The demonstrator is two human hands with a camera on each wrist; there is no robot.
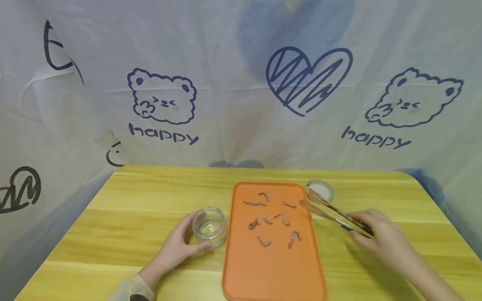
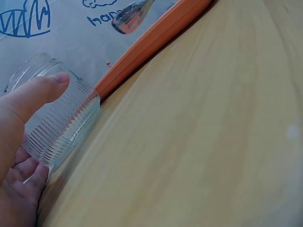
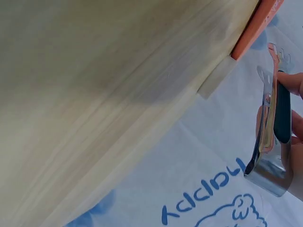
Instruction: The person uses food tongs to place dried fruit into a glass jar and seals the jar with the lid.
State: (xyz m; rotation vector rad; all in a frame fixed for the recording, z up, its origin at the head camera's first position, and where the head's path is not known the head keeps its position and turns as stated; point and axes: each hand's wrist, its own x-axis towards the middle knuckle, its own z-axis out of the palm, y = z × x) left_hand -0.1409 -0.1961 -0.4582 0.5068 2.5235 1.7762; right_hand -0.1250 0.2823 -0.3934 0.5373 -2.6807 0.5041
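My left hand [image 1: 177, 242] holds a small clear glass jar [image 1: 211, 228] upright at the left side of an orange tray [image 1: 271, 271]. In the left wrist view the thumb lies along the ribbed side of the jar [image 2: 61, 118], with fingers round its far side. My right hand [image 1: 388, 242] grips metal tongs [image 1: 331, 215] with dark handle grips; their tips are apart, near the tray's upper right edge, with nothing seen between them. Several thin brownish worm-like pieces [image 1: 263, 242] lie scattered on the upper half of the tray.
A round lid [image 1: 320, 191] lies by the tray's upper right corner, partly behind the tongs. The yellow wood-grain table [image 1: 150, 196] ends at a white printed cloth [image 1: 226, 104] hanging behind it.
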